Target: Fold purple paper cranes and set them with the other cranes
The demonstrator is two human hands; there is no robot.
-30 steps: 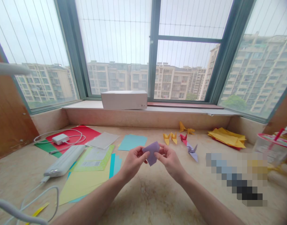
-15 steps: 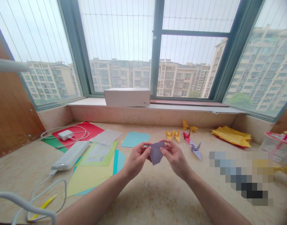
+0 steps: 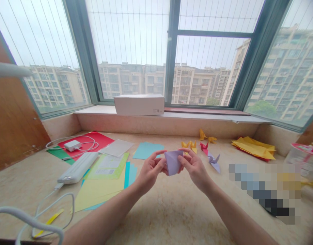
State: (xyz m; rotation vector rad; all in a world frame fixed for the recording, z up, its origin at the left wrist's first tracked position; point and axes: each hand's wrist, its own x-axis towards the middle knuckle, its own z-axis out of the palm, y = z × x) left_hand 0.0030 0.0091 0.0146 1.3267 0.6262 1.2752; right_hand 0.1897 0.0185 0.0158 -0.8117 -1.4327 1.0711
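Observation:
A small piece of folded purple paper [image 3: 173, 164] is held up above the stone counter between my two hands. My left hand [image 3: 154, 167] pinches its left edge with thumb and fingers. On the right side, my right hand [image 3: 191, 166] grips it, with the thumb lying on the face toward me. Just beyond my right hand are several finished paper cranes: a purple crane [image 3: 213, 161], a red crane [image 3: 204, 148] and yellow cranes [image 3: 189, 146]. Blue paper sheets [image 3: 147, 150] lie behind my left hand.
To the left lie yellow paper [image 3: 100, 192], red paper [image 3: 105, 137], a white power bank [image 3: 78, 168], a charger [image 3: 72, 145] and looped cables. Yellow sheets [image 3: 253, 148] and a plastic cup [image 3: 303, 160] stand right. A white box [image 3: 138, 105] rests on the sill. A blurred patch covers something at right.
The purple paper has been turned in my fingers, so a lighter, more squared face now shows toward me. Both hands still hold it at nearly the same place.

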